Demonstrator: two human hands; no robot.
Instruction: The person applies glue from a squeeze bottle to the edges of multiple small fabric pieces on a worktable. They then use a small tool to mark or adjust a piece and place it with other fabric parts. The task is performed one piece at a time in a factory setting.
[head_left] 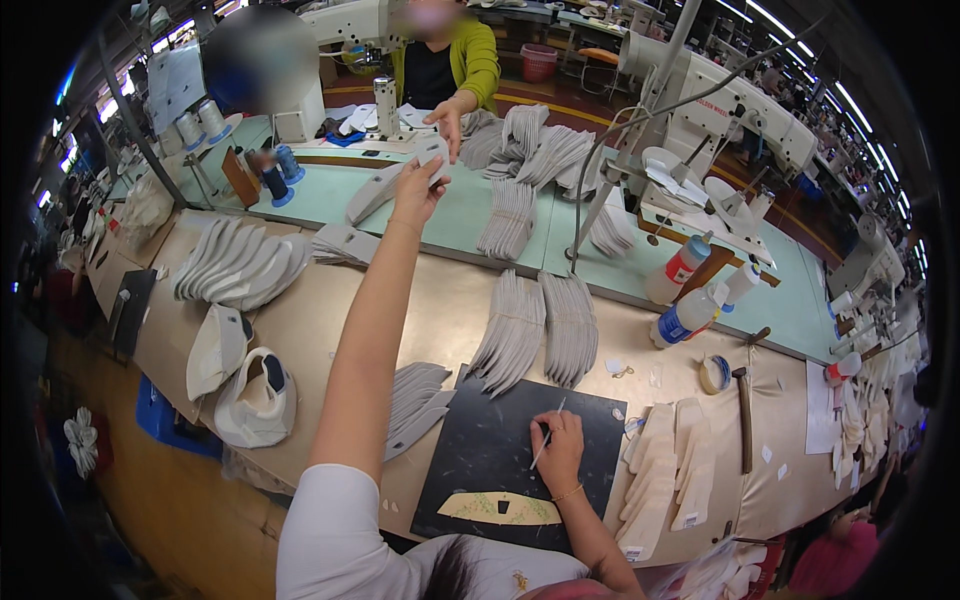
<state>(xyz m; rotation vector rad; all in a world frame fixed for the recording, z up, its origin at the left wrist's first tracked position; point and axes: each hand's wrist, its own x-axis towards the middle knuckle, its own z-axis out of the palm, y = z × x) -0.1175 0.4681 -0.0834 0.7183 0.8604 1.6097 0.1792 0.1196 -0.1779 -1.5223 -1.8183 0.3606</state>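
My left arm reaches far forward across the bench. In my left hand point(418, 192) is a curved grey piece point(432, 150) with a small dark mark, its fingers closed on the near end. A co-worker's hand point(450, 118) is at the far end of that piece; whether it grips it I cannot tell. My right hand point(560, 448) rests on a black mat point(465, 425), its fingers closed round a thin white pen-like stick point(540, 450). Below it on the mat lies a cream curved template point(470, 506) with green marks and a dark notch.
Stacks of grey pieces point(510, 330) lie beyond the mat, with more on the green table point(455, 232). Cream strips point(652, 470), a hammer point(743, 420), a tape roll point(715, 374) and bottles point(680, 318) are right. White padded shapes point(256, 400) sit left. Sewing machines point(715, 105) stand behind.
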